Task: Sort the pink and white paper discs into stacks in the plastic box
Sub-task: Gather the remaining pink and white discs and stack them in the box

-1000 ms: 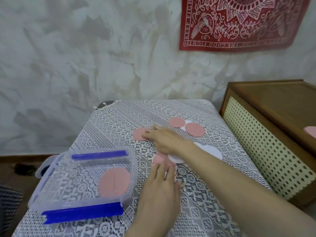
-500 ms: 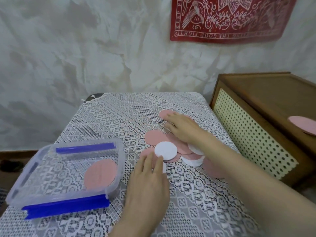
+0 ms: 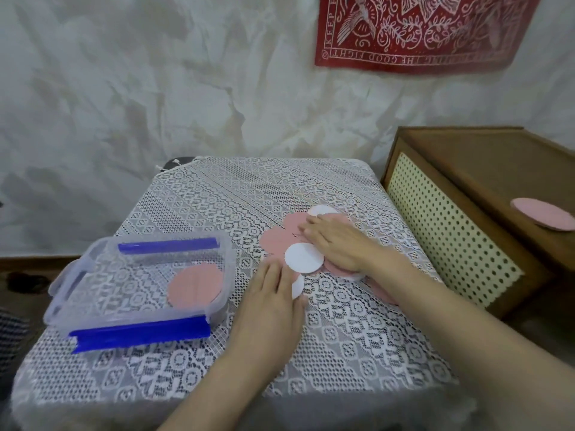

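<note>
both hands lay flat and unclenched, grasping nothing: the left hand (image 3: pixel 273 303) pressed straight fingers onto the near edge of the overlapping pile of pink discs (image 3: pixel 277 241) on the lace cloth (image 3: pixel 217 197), and the right hand (image 3: pixel 336 247) rested palm-down on the pile's far side. one white disc (image 3: pixel 304 258) sat on top between the two hands, with a second white disc (image 3: pixel 322 209) peeking out beyond the right fingertips. just left of the pile stood the plastic box (image 3: pixel 140 332), holding a single pink disc (image 3: pixel 196 286) towards its right end, while a stray pink disc (image 3: pixel 543 214) lay on the wooden cabinet (image 3: pixel 485 169).
</note>
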Available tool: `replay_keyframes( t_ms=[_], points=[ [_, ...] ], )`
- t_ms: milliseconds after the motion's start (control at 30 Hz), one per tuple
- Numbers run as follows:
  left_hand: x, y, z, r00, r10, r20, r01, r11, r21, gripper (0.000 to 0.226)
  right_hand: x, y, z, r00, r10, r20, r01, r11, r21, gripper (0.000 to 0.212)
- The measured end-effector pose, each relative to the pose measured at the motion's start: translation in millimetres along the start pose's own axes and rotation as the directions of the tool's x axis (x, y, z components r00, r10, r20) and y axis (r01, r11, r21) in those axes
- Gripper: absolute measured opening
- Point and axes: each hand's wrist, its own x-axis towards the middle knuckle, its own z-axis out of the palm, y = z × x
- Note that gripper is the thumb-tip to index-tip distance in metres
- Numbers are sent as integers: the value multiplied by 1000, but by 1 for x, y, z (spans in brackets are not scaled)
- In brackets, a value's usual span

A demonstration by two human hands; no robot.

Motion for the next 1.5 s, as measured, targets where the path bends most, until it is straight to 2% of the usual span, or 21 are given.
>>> replay_keyframes(
  t_ms=[167,333,500,567,667,733,833,900,967,1133,1200,1333,1500],
  points=[
    [-10,2,-7,1000,10,19,-10,1000,10,65,-30,-17,12,1000,-1,-19,2,999,36,50],
    [-14,-5,-11,998,43,52,-44,999,6,61,-53,-18,15,973,-58,-222,67,997,36,37],
    [-10,-11,-13,999,50,22,-50,999,-1,56,-62,-26,26,976,1,-219,16,997,76,61],
    [-8,-16,-11,999,44,16,-44,999,-6,55,-60,-28,27,973,35,-229,-9,994,112,63],
    [-8,-20,-4,1000,6,1,-6,999,-54,59,-58,-32,25,959,87,-268,-27,975,220,48],
    [-9,-19,1,999,-7,-31,5,996,-84,59,-58,-35,23,945,91,-314,-7,965,261,29],
    [-8,-16,3,998,-8,-68,1,994,-105,58,-60,-37,17,949,143,-281,-14,909,416,9],
    [-7,-13,1,997,-33,-76,23,991,-135,58,-64,-38,17,971,136,-194,-3,826,564,6],
    [-8,-10,-4,993,-66,-99,46,981,-187,55,-68,-40,20,980,110,-164,19,771,636,7],
    [-14,6,-12,969,-151,-194,79,939,-336,22,-80,-41,24,980,105,-171,52,691,721,8],
    [-15,7,-13,963,-193,-186,117,927,-357,13,-85,-42,26,978,110,-179,51,703,709,11],
    [-16,5,-8,967,-219,-132,164,927,-338,18,-90,-39,23,968,163,-190,-13,790,613,11],
    [-15,2,-9,962,-241,-127,174,903,-392,19,-97,-18,-1,891,317,-324,-190,911,366,13]
  ],
)
